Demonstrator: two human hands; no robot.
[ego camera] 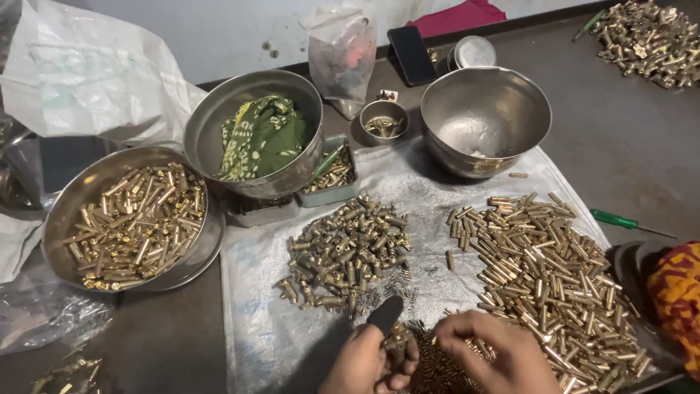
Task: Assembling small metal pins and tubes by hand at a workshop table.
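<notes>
My left hand (368,361) is at the bottom edge, closed around a tool with a dark rounded handle (384,314) and a small brass piece (398,340). My right hand (496,350) sits just to its right, fingers curled down onto a heap of small dark pins (437,368). Two piles of brass parts lie on a silvery sheet (251,292): short fittings (346,252) in the middle and longer brass tubes (543,266) at the right, beside my right hand.
A steel bowl of brass tubes (131,219) stands at the left, a bowl with green cloth (255,135) behind it, an empty steel bowl (485,117) at the back right. A green screwdriver (620,221) lies at the right. More brass parts (649,40) are heaped far right.
</notes>
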